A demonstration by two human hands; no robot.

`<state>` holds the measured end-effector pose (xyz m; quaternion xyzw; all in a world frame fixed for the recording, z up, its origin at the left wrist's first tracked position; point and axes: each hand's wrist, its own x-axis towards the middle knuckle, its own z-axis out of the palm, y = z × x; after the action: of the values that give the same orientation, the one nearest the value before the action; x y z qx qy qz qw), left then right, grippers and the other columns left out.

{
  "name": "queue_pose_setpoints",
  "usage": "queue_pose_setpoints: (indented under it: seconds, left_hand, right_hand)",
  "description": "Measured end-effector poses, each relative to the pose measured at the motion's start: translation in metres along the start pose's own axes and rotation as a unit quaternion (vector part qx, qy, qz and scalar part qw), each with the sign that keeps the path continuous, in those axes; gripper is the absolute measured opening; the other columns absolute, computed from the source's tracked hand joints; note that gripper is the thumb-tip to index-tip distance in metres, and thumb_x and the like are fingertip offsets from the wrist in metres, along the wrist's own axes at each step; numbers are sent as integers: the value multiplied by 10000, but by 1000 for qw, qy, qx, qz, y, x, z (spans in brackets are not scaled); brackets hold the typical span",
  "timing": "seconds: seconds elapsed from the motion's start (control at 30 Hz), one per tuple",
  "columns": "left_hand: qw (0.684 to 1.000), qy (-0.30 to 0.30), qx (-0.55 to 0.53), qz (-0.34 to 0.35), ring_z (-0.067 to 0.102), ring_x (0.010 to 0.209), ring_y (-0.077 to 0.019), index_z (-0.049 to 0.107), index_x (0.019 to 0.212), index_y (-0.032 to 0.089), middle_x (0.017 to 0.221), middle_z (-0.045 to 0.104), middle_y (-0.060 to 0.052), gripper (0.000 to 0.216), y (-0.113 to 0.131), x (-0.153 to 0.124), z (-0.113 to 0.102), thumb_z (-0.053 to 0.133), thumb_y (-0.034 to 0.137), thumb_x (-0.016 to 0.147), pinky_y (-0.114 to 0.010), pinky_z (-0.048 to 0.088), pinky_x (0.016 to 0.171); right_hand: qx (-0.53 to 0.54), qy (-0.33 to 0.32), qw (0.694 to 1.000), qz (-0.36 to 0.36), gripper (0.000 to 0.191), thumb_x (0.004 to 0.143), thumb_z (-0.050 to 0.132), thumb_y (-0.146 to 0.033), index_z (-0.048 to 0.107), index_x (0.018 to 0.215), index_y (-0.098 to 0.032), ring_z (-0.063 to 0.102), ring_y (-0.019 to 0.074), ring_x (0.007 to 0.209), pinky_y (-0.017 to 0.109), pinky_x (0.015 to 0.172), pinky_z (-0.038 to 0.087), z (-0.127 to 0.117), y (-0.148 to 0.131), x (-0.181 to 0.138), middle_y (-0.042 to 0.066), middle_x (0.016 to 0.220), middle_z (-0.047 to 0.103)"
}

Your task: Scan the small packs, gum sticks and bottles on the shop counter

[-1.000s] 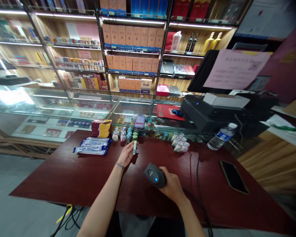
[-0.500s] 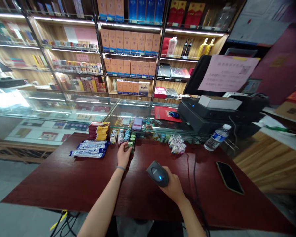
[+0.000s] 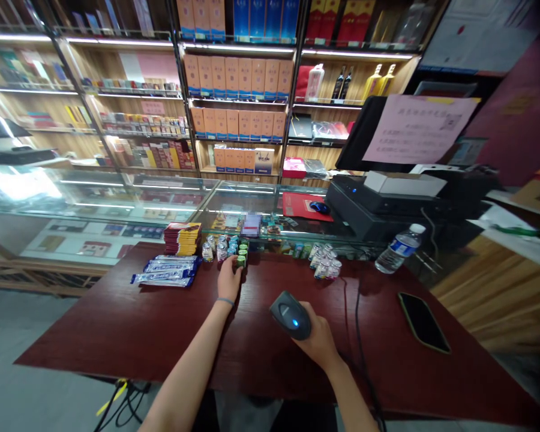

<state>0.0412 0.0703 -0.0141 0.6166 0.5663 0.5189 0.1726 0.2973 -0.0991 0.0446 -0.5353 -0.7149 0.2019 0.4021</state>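
Note:
My left hand [image 3: 228, 282] reaches to the front of a cluster of small cans, its thumb and fingers closed at a small green can [image 3: 241, 261]. That can stands at the near end of a short row of green cans; the hand partly hides its left side. Beside it are small blue and white cans [image 3: 221, 249]. My right hand [image 3: 318, 342] is wrapped round a dark barcode scanner [image 3: 290, 314] with a lit blue light, held above the table, its head pointing up and left. A black cable [image 3: 359, 324] runs along the table to the right of this hand.
Left of the cans are stacked red-and-yellow packs [image 3: 182, 239] and blue-and-white sachets [image 3: 166, 271]. To the right stand another group of small cans [image 3: 326, 263], a water bottle [image 3: 398, 249] and a phone [image 3: 423, 322]. Behind the wooden table [image 3: 139, 330] is a glass counter [image 3: 171, 195].
My left hand and the green can have moved slightly away from me, the can now lining up with the other green ones. The scanner stays in my right hand; the view has shifted slightly.

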Motion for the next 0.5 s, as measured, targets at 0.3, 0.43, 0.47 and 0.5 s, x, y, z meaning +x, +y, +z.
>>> queue_pose_setpoints:
  seconds: [0.3,0.43,0.47,0.5]
  left_hand:
    - [999,-13,26,26,608,1008,-240,563,1247,188,1056,618,-100,437,0,8,5,559,104,818,-395,489,935]
    - [999,-18,36,31,603,1016,-244,553,1279,200,1074,611,-106,457,1,12,8,543,106,832,-398,486,938]
    - [999,-19,40,30,602,1023,-247,550,1286,202,1086,610,-110,460,1,13,8,539,108,836,-401,485,938]
    - [998,-18,44,29,602,1027,-251,547,1292,203,1095,609,-114,461,1,14,9,536,111,840,-404,486,937]
  right_hand:
    - [7,7,1000,6,378,722,630,-221,531,1084,-263,680,177,633,216,575,453,-1,-2,1,-27,783,701]
    - [17,6,1000,15,414,713,645,-218,527,1107,-257,678,176,626,215,572,453,-2,-3,2,-21,781,706]
    - [21,5,1000,18,417,711,646,-215,528,1108,-255,677,175,626,214,574,456,-3,-4,2,-19,782,709]
    - [25,5,999,21,412,710,645,-213,530,1104,-255,676,174,625,213,575,459,-3,-4,2,-19,779,710]
